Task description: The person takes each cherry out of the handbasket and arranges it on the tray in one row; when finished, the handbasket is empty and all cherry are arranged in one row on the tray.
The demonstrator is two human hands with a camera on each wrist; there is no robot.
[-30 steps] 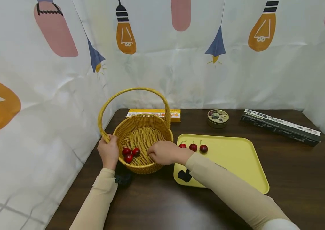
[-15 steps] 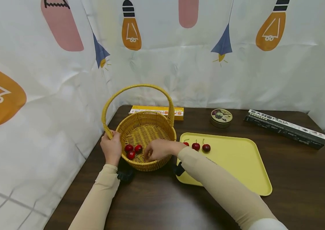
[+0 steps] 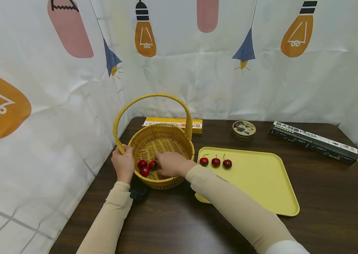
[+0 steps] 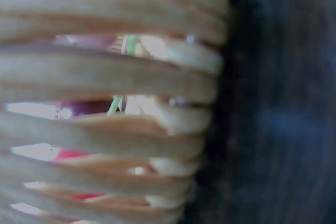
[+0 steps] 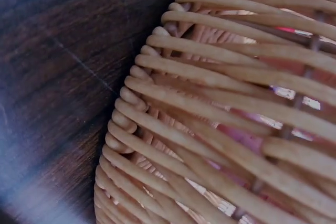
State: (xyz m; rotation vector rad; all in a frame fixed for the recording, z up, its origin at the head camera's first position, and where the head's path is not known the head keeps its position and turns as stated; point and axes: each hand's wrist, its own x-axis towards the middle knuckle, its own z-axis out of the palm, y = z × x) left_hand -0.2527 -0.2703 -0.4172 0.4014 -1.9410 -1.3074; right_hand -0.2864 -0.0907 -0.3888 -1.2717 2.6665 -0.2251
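Note:
A yellow wicker basket point(image 3: 163, 183) with a tall arched handle point(image 3: 153, 95) stands on the table, tipped slightly toward me. My left hand point(image 3: 123, 164) grips it at the left rim, by the foot of the handle. Inside, toward the left, lie three dark red cherries point(image 3: 144, 171) close together. My right hand point(image 3: 172, 164) reaches over the right rim into the basket, fingertips right at the rightmost cherry point(image 3: 152, 164); I cannot tell whether they pinch it. Both wrist views show the basket's woven wall point(image 5: 210, 103) up close, with bits of red and, in the left one, green through the gaps.
A yellow tray point(image 3: 258, 176) right of the basket bears three stemmed cherries point(image 3: 215, 162) near its left edge. Behind stand a yellow pasta box point(image 3: 197, 127), a round tin point(image 3: 244, 131) and a long black pasta box point(image 3: 313, 143). A printed curtain surrounds the table.
My right hand has moved left inside the basket, up to the rightmost cherry. The left hand keeps its grip. The whole view has shifted slightly.

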